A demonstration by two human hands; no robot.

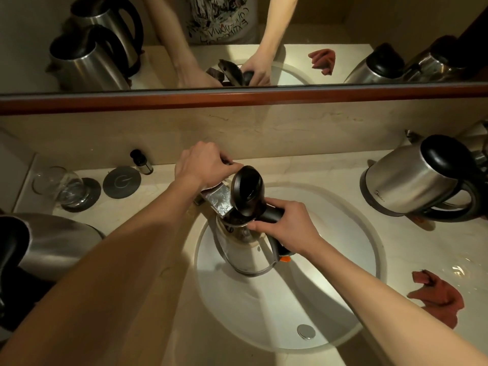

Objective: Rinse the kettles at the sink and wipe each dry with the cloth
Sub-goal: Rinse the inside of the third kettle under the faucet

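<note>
a steel kettle [247,249], lid up, is held by its handle in the right hand [286,227] under the tap [219,200]; the tap's lever is gripped by the left hand [204,165] over the sink [343,299].

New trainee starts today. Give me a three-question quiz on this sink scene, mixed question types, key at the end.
1. True or false: the lid of the kettle held in the sink is open.
2. What does the right hand grip?
A. the cloth
B. the kettle's handle
C. the glass
3. Fill in: the left hand is on the ____.

Key: 1 true; 2 B; 3 faucet.
</note>
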